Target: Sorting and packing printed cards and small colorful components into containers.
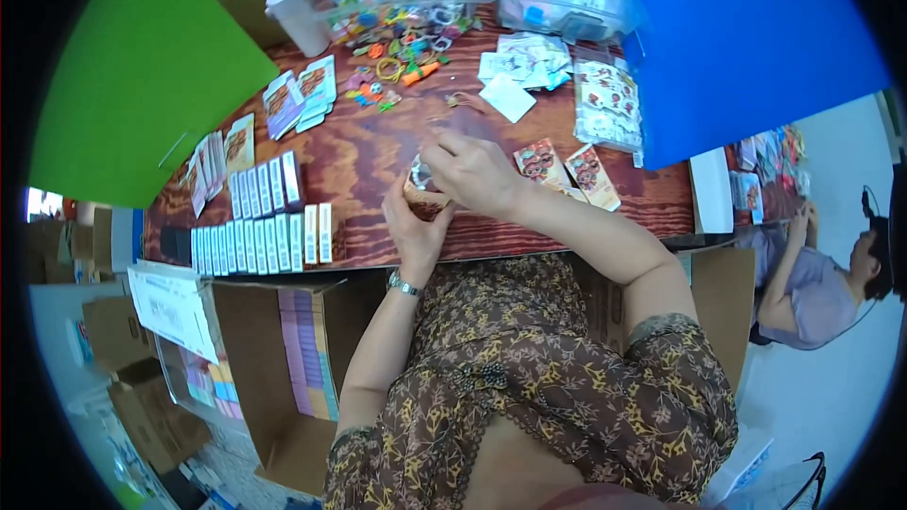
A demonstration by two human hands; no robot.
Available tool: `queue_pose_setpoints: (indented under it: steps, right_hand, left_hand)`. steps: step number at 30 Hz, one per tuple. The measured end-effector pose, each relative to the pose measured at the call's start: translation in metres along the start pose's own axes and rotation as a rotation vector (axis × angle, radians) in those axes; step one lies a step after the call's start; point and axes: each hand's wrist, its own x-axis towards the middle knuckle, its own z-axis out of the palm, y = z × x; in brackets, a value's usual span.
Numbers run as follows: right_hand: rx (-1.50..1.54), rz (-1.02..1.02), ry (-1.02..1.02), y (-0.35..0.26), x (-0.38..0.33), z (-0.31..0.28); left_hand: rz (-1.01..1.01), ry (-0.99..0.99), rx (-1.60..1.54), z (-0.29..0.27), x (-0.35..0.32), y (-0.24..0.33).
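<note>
My left hand [413, 225] and my right hand [477, 173] meet over the near edge of a wooden table [368, 156]. Together they grip a small card packet [422, 191] with a clear bubble on top. The left hand cups it from below, and the right hand's fingers press on it from above. A watch is on my left wrist. Two more printed cards [565, 170] lie just right of my right hand.
Rows of small upright boxes [260, 227] stand at the left. Colourful small trinkets [397, 42] and a white cup [295, 17] lie at the back. An open carton [283, 359] sits below the table edge. Green and blue boards flank the table. Another person [817, 288] sits at the right.
</note>
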Motion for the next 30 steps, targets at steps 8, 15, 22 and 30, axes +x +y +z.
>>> queue_pose_setpoints:
  steps: [8, 15, 22, 30]
  right_hand:
    - [-0.162, -0.197, 0.143, 0.006, -0.017, -0.004]
    - [-0.254, -0.272, 0.128, 0.025, -0.024, -0.021]
    - [-0.023, -0.117, 0.086, 0.024, -0.027, -0.024]
    - [0.168, -0.18, 0.103, 0.052, -0.027, -0.044]
  left_hand:
    - [-0.029, -0.037, -0.052, 0.016, -0.002, 0.003]
    - [0.006, -0.061, -0.028, 0.027, 0.005, 0.014]
    - [0.06, -0.056, 0.008, 0.025, 0.004, 0.014]
    - [0.034, -0.045, -0.05, 0.018, 0.01, 0.014]
